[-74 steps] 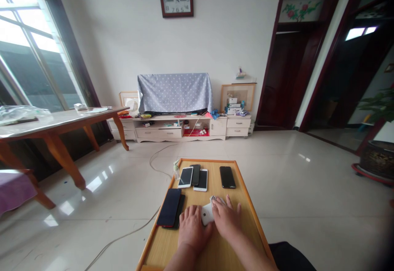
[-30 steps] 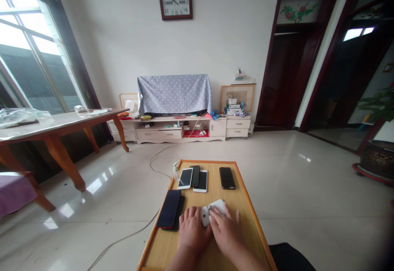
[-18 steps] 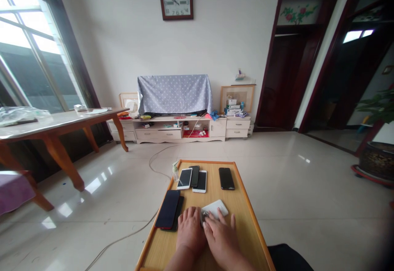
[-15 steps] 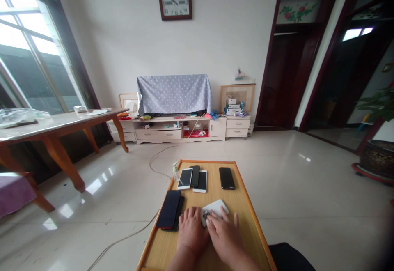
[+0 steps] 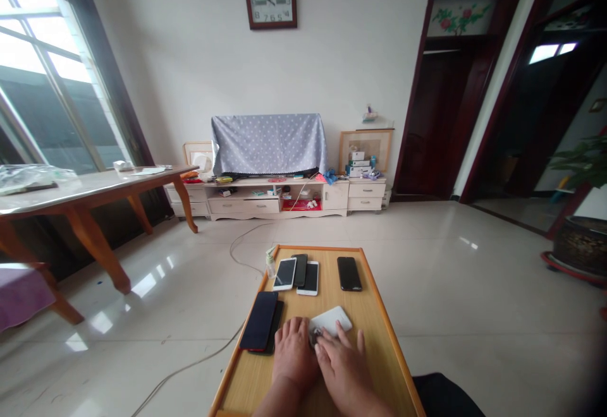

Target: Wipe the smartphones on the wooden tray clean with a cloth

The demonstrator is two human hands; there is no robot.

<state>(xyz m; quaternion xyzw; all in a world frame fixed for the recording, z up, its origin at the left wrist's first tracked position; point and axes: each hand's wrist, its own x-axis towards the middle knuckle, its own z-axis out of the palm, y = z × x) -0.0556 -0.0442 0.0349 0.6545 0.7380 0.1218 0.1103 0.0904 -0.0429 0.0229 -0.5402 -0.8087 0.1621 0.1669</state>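
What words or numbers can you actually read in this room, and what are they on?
"12", "3", "6", "9" and the other hour numbers: on the wall clock.
The clock's small side panels: too small to read.
The pump bottle: label too blurred to read.
The stacked white boxes: any print too small to read.

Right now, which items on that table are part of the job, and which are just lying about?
Part of the job: the white phone, lying back up, with the left hand and right hand on it.

Lying about: the red-edged phone, the black phone beneath it, the front-up white phone, the white phone beside it, the dark phone, the far black phone, the pump bottle.
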